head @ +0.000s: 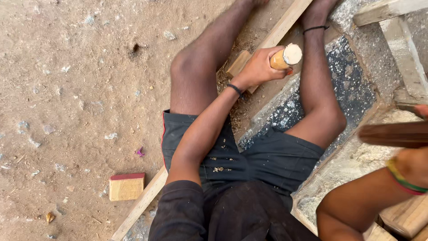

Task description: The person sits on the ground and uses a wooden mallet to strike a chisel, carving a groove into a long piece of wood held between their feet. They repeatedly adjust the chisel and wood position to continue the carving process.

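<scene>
Right hand (412,163) at frame's right edge, blurred, closed round a dark wooden mallet (394,134). Farther out, left hand (261,67) wrapped tight round a chisel's pale wooden handle (285,57), upright over a long timber plank (285,22) between the legs.

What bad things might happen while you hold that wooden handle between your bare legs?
The left hand grips the round pale wooden tool handle close to bare legs, so a slip might hurt skin. The right hand holds a blurred dark brown wooden piece; a swing could miss and hit fingers. Sawdust might get into eyes.
</scene>
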